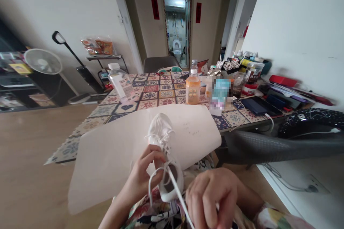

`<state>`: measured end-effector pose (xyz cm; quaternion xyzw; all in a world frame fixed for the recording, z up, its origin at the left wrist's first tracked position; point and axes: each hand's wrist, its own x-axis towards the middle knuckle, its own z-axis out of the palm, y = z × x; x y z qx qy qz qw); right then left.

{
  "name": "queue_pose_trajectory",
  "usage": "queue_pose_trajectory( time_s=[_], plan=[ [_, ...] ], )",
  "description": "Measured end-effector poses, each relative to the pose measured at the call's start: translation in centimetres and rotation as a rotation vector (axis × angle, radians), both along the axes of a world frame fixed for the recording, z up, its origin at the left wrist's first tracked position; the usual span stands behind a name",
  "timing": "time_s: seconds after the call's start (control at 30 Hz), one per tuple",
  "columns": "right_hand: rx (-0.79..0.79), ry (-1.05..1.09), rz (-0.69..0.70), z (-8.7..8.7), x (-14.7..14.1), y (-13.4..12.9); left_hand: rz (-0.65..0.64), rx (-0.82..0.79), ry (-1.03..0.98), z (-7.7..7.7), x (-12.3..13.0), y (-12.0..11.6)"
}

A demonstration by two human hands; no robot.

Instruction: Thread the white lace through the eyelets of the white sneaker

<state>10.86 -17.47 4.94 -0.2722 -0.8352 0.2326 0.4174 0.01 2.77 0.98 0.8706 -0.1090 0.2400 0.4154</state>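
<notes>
A white lace-up sneaker [161, 127] rests on a large white sheet of paper [107, 157], its toe pointing away from me and its opening towards my body. My left hand [146, 168] is closed on the sneaker's left side by the lacing, the fingertips near the tongue. From the upper eyelets a white shoelace [176, 186] stretches taut towards my right hand [212, 195], whose curled fingers grip it close to my lap. Exactly where the fingers pinch the lace is hidden. Another loose lace end hangs in a curve beside my left hand.
On the patterned tablecloth [150, 96] stand a large clear bottle [122, 84] at left and an orange-filled bottle [192, 89] in the middle. Jars, a tablet [258, 105] and papers crowd the right side. A dark chair [268, 146] stands close on my right.
</notes>
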Motion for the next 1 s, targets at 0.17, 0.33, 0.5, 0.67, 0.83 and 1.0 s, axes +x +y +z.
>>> queue_pose_trajectory(
  time_s=[0.17, 0.33, 0.5, 0.67, 0.83, 1.0],
  plan=[
    [0.033, -0.064, -0.57, -0.6, 0.6, 0.3, -0.014, -0.014, -0.01, 0.1, 0.1, -0.1],
    [0.001, -0.164, -0.989, -1.9, 0.9, 1.5, -0.063, -0.051, -0.005, 0.0, 0.1, -0.1],
    [0.033, -0.273, -0.952, -2.1, 0.6, 1.9, -0.116, -0.14, 0.078, -0.1, -0.1, 0.2],
    [0.04, -0.308, -0.95, -2.0, 0.5, 1.7, -0.189, -0.24, 0.175, 0.6, -0.6, 0.4],
    [0.093, -0.083, -0.767, -1.0, 0.5, 0.9, -0.233, -0.435, 0.152, 1.5, -2.0, 0.6],
    [0.087, 0.382, -0.691, -1.0, 0.3, 0.1, -0.118, -0.656, -0.101, 2.7, -3.6, 0.4]
  ],
)
